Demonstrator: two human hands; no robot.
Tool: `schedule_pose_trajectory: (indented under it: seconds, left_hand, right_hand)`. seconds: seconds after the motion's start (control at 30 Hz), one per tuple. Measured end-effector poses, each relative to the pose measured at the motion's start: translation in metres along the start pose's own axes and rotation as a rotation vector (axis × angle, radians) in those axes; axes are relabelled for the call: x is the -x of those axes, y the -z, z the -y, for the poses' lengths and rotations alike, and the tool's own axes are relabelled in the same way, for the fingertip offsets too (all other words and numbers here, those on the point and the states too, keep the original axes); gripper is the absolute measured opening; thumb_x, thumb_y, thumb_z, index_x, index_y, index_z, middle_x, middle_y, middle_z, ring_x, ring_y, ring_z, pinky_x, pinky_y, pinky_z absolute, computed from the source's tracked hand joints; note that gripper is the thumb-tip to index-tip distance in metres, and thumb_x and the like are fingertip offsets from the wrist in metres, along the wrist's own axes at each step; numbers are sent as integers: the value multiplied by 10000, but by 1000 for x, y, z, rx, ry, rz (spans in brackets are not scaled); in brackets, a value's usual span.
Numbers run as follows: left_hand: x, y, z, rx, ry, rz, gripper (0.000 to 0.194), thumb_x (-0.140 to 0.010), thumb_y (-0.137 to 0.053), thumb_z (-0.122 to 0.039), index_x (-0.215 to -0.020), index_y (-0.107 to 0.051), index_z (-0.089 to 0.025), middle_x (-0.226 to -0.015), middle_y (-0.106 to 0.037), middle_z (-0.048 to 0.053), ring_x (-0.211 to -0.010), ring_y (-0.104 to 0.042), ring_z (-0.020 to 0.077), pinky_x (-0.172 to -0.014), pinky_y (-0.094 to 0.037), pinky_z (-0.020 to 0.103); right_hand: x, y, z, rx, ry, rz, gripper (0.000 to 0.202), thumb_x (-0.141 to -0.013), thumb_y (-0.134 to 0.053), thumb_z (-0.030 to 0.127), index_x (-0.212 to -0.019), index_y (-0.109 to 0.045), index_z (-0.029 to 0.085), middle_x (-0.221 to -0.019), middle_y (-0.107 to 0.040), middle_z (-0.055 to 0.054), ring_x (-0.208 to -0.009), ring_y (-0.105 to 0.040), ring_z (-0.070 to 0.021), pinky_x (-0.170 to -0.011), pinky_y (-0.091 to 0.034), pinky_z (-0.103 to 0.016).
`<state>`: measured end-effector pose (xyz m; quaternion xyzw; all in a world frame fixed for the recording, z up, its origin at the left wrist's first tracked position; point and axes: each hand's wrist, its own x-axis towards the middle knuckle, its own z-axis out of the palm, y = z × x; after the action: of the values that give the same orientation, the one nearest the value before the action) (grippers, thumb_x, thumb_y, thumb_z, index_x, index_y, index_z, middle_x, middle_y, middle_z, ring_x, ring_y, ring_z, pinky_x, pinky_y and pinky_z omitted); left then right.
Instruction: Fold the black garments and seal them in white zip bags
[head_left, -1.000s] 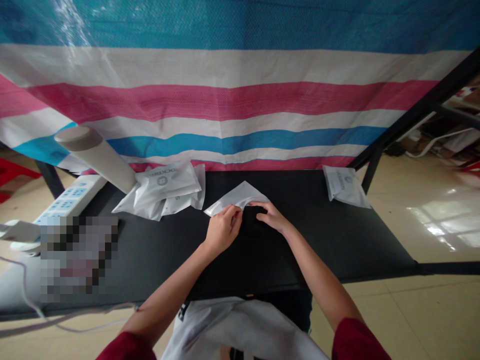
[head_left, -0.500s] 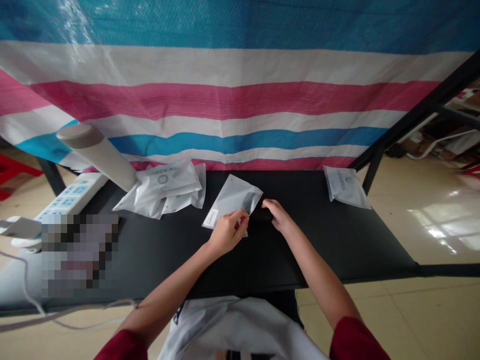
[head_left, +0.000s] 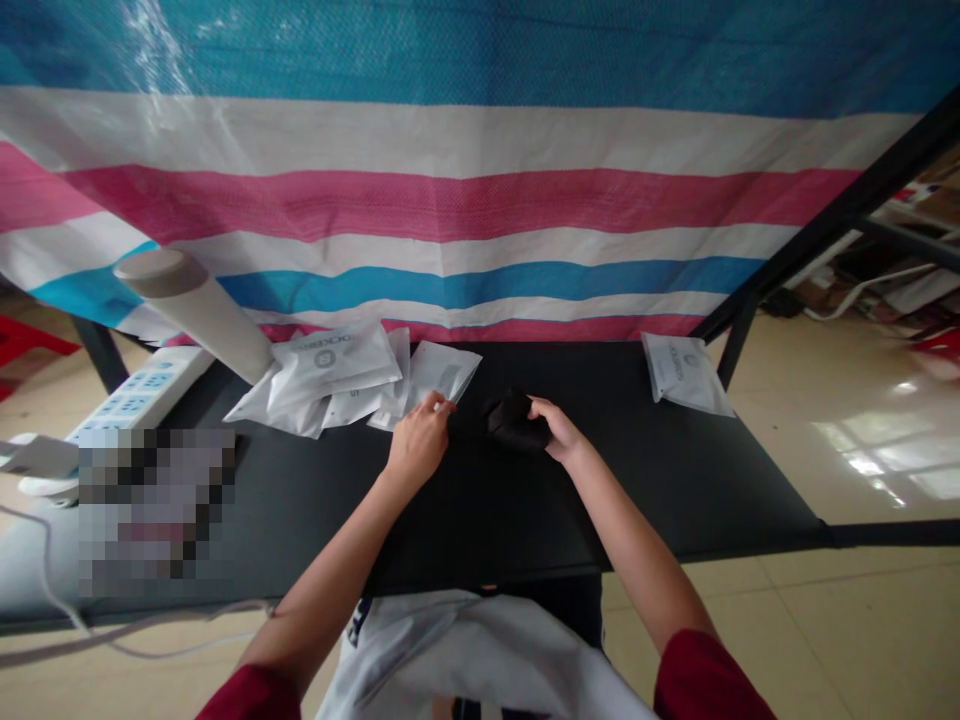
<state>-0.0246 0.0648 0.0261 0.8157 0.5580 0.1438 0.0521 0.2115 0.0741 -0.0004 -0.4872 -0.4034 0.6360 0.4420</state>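
Note:
My left hand [head_left: 420, 438] is closed on the near edge of a frosted plastic bag [head_left: 444, 368], which lies flat beside the pile of similar bags. Part of this bag is hidden behind my fingers. In my right hand [head_left: 557, 426] is a bunched-up piece of black cloth [head_left: 516, 420], gripped at its right side and low over the dark table [head_left: 525, 510]. What kind of item the cloth is I cannot make out.
Several frosted bags [head_left: 330, 370] with printed lettering are piled left of my hands. Behind them leans a pale bottle [head_left: 202, 315] beside a white power strip [head_left: 146, 390]. Another packed bag [head_left: 684, 372] lies at the right end. A striped tarp [head_left: 465, 205] hangs behind the table.
My left hand has carried the frosted bag leftward, up against the pile. The black cloth now shows clearly in my right hand, apart from the bag.

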Motion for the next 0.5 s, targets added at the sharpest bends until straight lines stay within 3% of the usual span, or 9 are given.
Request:
schedule_pose_trajectory:
  seconds: [0.1,0.27,0.4,0.5]
  left_hand:
    - [0,1,3,-88,-46,46,365,-793,-479,-10,-1059,-659,-184,-1122,-607,101,-920,-631,231,-701,-511,312]
    - [0,-2,1,-106,-109,-29,391,-785,-466,-1,-1064,-665,-189,-1108,-611,93,-943,-609,246,-793,-520,358]
    - [-1,-4,2,-106,-70,-67,351,-850,-438,-41,-1069,-665,-193,-1089,-619,87,-907,-622,232,-769,-520,339]
    - [-1,-6,4,-73,-40,-84,385,-849,-463,-62,-1167,-630,-201,-1140,-609,88,-943,-627,233,-761,-524,323]
  right_hand:
    - [1,1,0,-44,-18,71,175,-552,-539,262,-696,-618,200,-666,-600,19,-648,-498,-155,-591,-377,-243]
    - [8,-1,4,-10,-45,50,321,-510,-531,271,-788,-680,212,-748,-680,-8,-760,-571,-204,-680,-415,-276]
    - [15,-5,7,-20,80,135,418,-535,-490,310,-898,-678,225,-910,-705,-40,-885,-598,-247,-770,-430,-337]
    - [15,-7,4,-26,131,96,411,-546,-479,321,-904,-659,231,-934,-693,-48,-945,-599,-268,-779,-441,-359]
